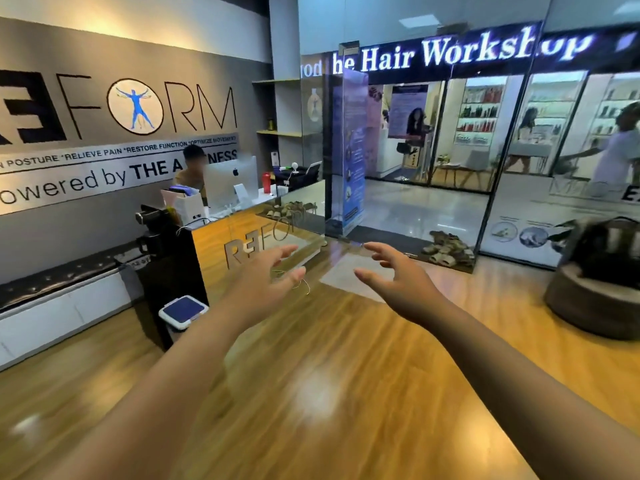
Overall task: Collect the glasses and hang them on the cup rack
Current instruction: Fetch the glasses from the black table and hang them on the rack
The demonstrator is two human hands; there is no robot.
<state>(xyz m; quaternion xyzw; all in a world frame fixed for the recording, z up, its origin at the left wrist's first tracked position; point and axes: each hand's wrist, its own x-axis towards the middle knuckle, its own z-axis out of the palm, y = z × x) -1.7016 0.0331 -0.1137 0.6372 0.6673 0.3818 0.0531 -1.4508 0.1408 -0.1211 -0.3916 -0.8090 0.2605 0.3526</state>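
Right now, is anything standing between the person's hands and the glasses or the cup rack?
That cannot be judged: no glasses or cup rack show in this view. Both the left hand and the right hand are open and empty, held out over bare wooden floor, with the reception counter ahead on the left.

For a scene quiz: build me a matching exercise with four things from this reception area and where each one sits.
Things:
1. iMac
2. red bottle
3. pedal bin
4. slippers

Places:
A. on the floor beside the black cabinet
B. on the floor by the glass door
C. on the reception desk, facing the seated person
D. on the desk, right of the computer

Pairs: 1-C, 2-D, 3-A, 4-B
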